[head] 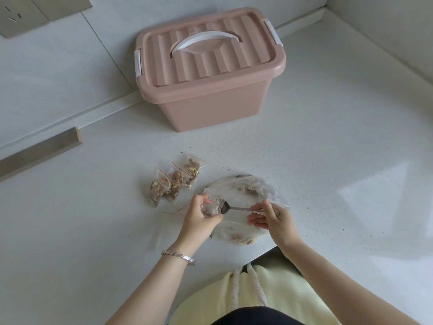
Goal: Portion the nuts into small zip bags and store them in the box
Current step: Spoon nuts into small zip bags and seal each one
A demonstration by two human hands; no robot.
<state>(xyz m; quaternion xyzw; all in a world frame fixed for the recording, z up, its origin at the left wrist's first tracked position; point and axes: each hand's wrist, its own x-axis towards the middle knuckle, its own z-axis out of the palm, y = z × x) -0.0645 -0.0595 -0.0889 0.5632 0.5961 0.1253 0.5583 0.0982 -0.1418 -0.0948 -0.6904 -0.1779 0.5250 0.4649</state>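
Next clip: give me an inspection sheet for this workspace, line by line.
Surface: white countertop, scattered dark specks.
Job's things: pink box, lid on; three filled bags; large nut bag; spoon, bowl at the small bag mouth.
Clutter: empty zip bags by the left wrist.
Hands: left hand holds the small bag; right hand fingers pinch the spoon handle.
Cables: nothing seen.
Surroundings: wall socket, corner walls.
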